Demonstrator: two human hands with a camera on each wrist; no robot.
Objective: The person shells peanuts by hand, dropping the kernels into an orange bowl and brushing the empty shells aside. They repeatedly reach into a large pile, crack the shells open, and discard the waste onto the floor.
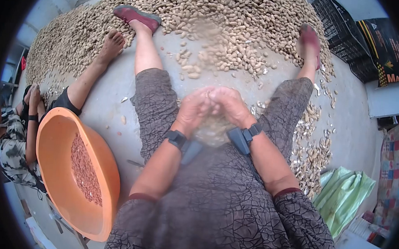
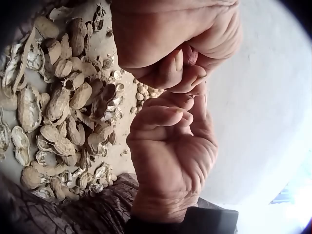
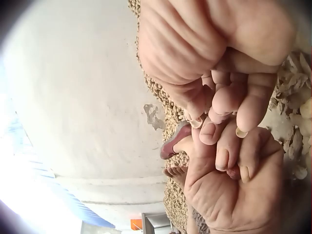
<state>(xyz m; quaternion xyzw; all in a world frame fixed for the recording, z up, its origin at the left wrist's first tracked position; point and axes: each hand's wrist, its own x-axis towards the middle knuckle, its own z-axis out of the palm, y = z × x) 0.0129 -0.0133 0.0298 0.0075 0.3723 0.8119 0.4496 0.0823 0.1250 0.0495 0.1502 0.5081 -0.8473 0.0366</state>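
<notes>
Both hands meet at their fingertips between the person's knees in the head view. The left hand [image 1: 193, 107] curls its fingers over a reddish peanut kernel [image 2: 192, 56], which shows beneath its fingertips in the left wrist view. In the right wrist view the same kernel [image 3: 233, 172] peeks out from under the left fingers [image 3: 225, 156]. The right hand [image 1: 231, 104] has bent fingers, their tips against those of the left; what lies between them is hidden, so I cannot tell if it pinches anything. Below the hands lie split peanut shells [image 2: 58, 105].
A large heap of unshelled peanuts [image 1: 241, 23] spreads beyond the feet. At left, an orange basin [image 1: 50, 130] holds reddish kernels [image 1: 85, 170], beside another seated person [image 1: 15, 148]. Shells [image 1: 313, 153] and a green sack [image 1: 344, 195] lie at right, a black crate [image 1: 344, 35] behind.
</notes>
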